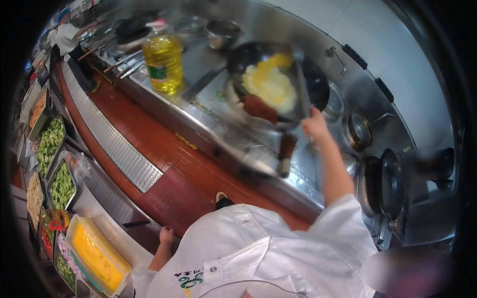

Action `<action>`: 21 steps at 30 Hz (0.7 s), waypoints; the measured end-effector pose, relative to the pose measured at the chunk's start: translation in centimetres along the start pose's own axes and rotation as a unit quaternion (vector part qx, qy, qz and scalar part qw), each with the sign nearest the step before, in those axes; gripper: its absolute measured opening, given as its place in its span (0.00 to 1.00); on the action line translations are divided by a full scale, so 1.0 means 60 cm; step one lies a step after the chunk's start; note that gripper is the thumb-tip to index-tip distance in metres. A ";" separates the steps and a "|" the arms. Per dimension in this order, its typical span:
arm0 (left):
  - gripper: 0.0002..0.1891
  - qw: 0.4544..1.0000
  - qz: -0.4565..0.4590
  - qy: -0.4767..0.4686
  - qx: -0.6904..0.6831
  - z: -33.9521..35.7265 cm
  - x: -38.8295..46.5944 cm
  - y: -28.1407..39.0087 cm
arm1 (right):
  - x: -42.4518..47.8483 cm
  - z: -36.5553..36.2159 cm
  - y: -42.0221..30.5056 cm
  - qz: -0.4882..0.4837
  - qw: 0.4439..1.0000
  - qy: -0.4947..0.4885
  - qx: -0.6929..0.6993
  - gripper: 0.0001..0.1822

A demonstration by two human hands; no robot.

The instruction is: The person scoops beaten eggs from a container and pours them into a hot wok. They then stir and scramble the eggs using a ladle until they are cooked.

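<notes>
My right hand (315, 124) grips the handle of a metal ladle (303, 85), whose shaft runs up over a black wok (238, 61). Pale and bright yellow egg (270, 83) lies spread in the wok, blurred at its upper part. A reddish-brown cloth (259, 108) rests at the wok's near rim. My left hand (167, 235) hangs low at my side near the prep counter, fingers curled, with nothing seen in it. Beside the wok a large plastic bottle of yellow oil (163, 61) stands on the steel stove top. A bamboo wok brush (287, 154) lies near the stove's front edge.
Stacked woks (389, 184) and a wire-handled strainer (357, 130) are at the right. On the left counter stand a tub of beaten egg (97, 255), trays of cut green vegetables (63, 186) and more ingredients. A co-worker (67, 37) stands farther along the aisle. A steel pot (223, 33) sits behind the wok.
</notes>
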State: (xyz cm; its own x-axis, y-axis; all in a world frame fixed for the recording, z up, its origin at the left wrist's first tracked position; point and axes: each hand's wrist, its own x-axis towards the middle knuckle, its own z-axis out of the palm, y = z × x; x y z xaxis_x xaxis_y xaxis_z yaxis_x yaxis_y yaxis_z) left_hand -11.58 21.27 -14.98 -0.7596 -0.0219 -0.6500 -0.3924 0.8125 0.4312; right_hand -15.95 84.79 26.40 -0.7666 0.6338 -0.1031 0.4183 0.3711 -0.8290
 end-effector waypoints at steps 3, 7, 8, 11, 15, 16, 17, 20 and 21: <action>0.14 1.000 0.004 0.011 -0.002 0.028 0.002 -0.044 | 0.007 0.010 0.055 -0.172 0.928 0.194 -0.267 0.35; 0.14 0.999 0.001 0.042 -0.013 0.039 -0.063 -0.033 | -0.047 0.000 0.053 -0.092 0.946 0.188 -0.247 0.39; 0.14 0.999 0.006 0.049 -0.009 0.048 -0.062 -0.046 | -0.052 -0.002 0.055 -0.070 0.978 0.132 -0.145 0.38; 0.15 0.999 0.038 -0.007 -0.009 0.042 -0.079 -0.028 | -0.080 -0.024 0.083 0.016 0.985 -0.013 0.170 0.37; 0.17 0.994 0.087 -0.066 0.031 0.090 0.008 -0.103 | -0.146 -0.009 0.046 0.093 0.926 0.018 0.365 0.34; 0.18 0.990 0.108 -0.084 0.042 0.090 0.027 -0.105 | -0.145 -0.026 0.090 0.115 0.863 -0.024 0.492 0.32; 0.18 0.986 0.127 -0.097 0.051 0.088 0.050 -0.113 | -0.151 -0.024 0.105 0.139 0.807 -0.016 0.574 0.28; 0.17 0.977 0.181 -0.063 0.092 0.089 0.140 -0.175 | -0.182 0.008 0.043 0.081 0.944 0.014 0.319 0.28; 0.17 0.973 0.188 -0.072 0.111 0.069 0.144 -0.144 | -0.184 -0.003 0.065 0.066 0.938 0.008 0.340 0.25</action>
State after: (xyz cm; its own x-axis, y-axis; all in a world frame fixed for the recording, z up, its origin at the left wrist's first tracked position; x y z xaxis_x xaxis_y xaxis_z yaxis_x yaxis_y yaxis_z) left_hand -12.62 16.49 -26.90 -0.7412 0.3698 -0.5603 0.0331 0.8537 0.5197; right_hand -5.74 79.35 24.39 -0.7198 0.6565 -0.2254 0.0965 -0.2269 -0.9691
